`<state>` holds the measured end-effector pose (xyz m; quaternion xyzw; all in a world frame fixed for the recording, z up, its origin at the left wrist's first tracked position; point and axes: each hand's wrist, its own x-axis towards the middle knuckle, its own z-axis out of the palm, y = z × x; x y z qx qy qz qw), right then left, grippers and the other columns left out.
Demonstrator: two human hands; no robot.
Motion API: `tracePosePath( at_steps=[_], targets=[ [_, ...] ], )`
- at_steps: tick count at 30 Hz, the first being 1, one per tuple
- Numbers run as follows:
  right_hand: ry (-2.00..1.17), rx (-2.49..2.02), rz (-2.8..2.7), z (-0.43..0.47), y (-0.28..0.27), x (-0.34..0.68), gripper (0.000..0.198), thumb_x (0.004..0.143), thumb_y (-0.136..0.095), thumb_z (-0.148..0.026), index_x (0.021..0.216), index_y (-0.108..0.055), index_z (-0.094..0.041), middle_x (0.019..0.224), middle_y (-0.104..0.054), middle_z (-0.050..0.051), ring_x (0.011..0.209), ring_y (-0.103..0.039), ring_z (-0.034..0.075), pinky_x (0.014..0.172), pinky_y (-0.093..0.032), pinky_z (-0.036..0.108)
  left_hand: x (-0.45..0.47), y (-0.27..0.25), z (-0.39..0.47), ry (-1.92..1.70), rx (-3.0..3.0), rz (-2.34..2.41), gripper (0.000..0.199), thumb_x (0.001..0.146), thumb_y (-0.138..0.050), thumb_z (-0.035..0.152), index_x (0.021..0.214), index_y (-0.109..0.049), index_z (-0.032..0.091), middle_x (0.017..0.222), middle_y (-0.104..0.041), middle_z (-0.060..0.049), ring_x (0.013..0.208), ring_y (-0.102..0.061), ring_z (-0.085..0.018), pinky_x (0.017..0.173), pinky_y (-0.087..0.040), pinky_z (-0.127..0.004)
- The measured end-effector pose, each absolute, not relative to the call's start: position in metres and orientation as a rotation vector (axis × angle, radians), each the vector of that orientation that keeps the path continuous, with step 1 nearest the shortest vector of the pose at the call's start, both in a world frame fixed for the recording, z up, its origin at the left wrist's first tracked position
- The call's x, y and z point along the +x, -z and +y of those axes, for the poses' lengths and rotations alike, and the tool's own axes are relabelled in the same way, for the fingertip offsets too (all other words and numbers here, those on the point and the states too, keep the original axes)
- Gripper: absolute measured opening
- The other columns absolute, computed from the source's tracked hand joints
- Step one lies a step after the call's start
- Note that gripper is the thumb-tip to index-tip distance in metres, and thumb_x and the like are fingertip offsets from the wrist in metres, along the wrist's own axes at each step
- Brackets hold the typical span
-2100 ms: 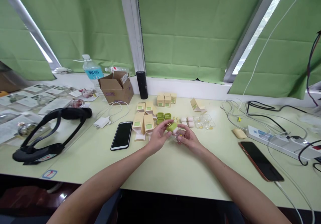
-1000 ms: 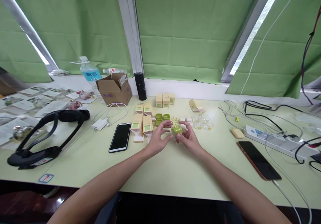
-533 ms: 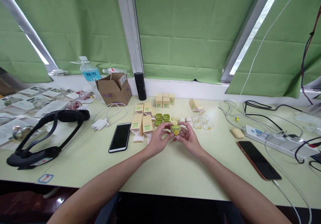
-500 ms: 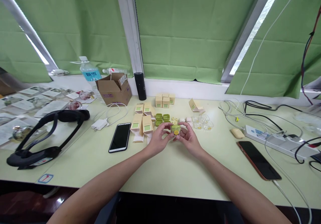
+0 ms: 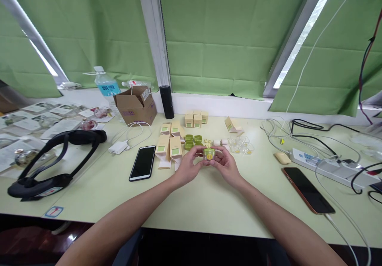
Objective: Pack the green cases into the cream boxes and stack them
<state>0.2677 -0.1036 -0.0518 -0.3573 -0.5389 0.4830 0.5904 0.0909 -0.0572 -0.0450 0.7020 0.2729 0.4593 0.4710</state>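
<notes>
Between both hands, a little above the desk, is a small clear box with a green lid point(image 5: 209, 154) and a round yellow mark on its front. My left hand point(image 5: 191, 165) grips its left side, fingers on top and thumb below. My right hand point(image 5: 226, 165) grips the right side in the same way. Just behind lie several green lids point(image 5: 189, 145), small yellow pieces point(image 5: 207, 142) and whitish-pink pieces point(image 5: 220, 142). Several clear empty boxes point(image 5: 241, 145) stand to the right. Left of my hands are opened beige cartons with green labels point(image 5: 176, 148).
Small closed cartons point(image 5: 197, 120) stand at the back. A phone point(image 5: 142, 163) lies left, another phone point(image 5: 308, 190) right, by a power strip point(image 5: 325, 167) and cables. A black headset point(image 5: 56, 162), cardboard box point(image 5: 135, 109), black cylinder point(image 5: 166, 102) and large bottle point(image 5: 107, 88) occupy the left.
The clear box has turned slightly in my fingers, so its front with the yellow mark shows more squarely. Both hands keep hold of it in nearly the same place.
</notes>
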Motion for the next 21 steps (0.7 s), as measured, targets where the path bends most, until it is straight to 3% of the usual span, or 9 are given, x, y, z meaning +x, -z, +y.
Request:
tracePosePath(
  at_steps=[10,15,21],
  targets=[
    [-1.058,-0.934,-1.325,-0.103,0.058,0.271,0.049,0.085,-0.08,-0.045,0.123,-0.055,-0.031,0.099,-0.07,0.003,0.087,-0.066,0.018,0.079,-0.054,0.034,0.089,0.051,-0.055,-1.064,1.776,0.757,0.04,0.088,-0.074,0.028,0.126,-0.063,0.025,0.126,-0.067,-0.008,0.113,-0.065,-0.025,0.103,-0.053,-0.044],
    [-1.064,-0.925,-1.32,-0.103,0.058,0.268,0.046,0.087,-0.077,-0.046,0.123,-0.052,-0.03,0.108,-0.068,0.004,0.094,-0.067,0.019,0.086,-0.055,0.037,0.089,0.052,-0.055,-1.05,1.885,0.76,0.041,0.091,-0.069,0.028,0.13,-0.06,0.026,0.13,-0.066,-0.008,0.119,-0.065,-0.025,0.107,-0.053,-0.045],
    [-0.97,-1.071,-1.326,-0.101,0.06,0.27,0.042,0.079,-0.08,-0.038,0.114,-0.057,-0.029,0.119,-0.064,0.004,0.092,-0.067,0.019,0.086,-0.056,0.039,0.088,0.054,-0.058,-1.03,2.0,0.811,0.049,0.092,-0.065,0.023,0.139,-0.051,0.027,0.143,-0.06,-0.009,0.13,-0.06,-0.026,0.11,-0.052,-0.047]
  ],
)
